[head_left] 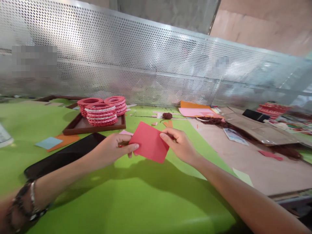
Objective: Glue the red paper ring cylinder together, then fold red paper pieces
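Both my hands hold one red square of paper (149, 143) in the air above the green table (126, 198). My left hand (114, 149) pinches its left edge with closed fingers; a bracelet sits on that wrist. My right hand (179, 144) pinches the paper's upper right corner. The paper is tilted and flat, a little above the table top.
A brown tray (80, 127) behind my left hand carries stacks of red and white rings (102, 112). A dark flat tray (63, 154) lies under my left forearm. Coloured paper sheets (195, 110), brown card (260, 130) and scraps lie to the right. A perforated metal screen (156, 61) closes the back.
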Available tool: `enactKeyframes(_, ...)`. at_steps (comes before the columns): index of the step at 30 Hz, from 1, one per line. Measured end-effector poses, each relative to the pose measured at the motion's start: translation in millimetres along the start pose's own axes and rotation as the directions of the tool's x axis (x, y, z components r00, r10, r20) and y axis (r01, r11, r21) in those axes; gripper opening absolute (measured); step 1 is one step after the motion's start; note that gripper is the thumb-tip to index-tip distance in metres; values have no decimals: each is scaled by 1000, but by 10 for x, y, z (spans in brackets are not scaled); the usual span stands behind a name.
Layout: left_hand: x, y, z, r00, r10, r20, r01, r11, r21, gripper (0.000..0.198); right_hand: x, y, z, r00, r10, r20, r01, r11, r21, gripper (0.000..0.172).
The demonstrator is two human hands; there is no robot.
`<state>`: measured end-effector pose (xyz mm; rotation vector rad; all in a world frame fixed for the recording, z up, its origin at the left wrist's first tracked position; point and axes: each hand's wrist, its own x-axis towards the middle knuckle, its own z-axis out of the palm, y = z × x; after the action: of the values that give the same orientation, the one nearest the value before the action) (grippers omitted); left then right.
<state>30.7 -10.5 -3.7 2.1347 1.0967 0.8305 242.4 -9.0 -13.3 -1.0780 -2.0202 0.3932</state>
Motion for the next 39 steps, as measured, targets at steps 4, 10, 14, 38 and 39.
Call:
enactKeyframes(4,-20,14,59,997,-79,-28,75,990,-121,27,-57,-60,31,966,-257,-28,238,928,-286,43)
enactKeyframes(10,-77,10,117,983,-162,-85,152,981,-120,28,-150,-142,116,921,-381,84,386,856,-345,56)
enactKeyframes(14,-95,-10,91,990,-133,-50,127,985,-113,34,-133,-152,75,951,-308,35,308,929,-203,23)
enactKeyframes(38,-140,85,282,957,-187,-221,142,968,-205,42,-204,-268,181,942,-336,-9,252,723,-643,64)
enactKeyframes(39,-148,97,289,957,-169,-234,127,975,-184,42,-213,-276,197,948,-319,7,250,731,-635,67)
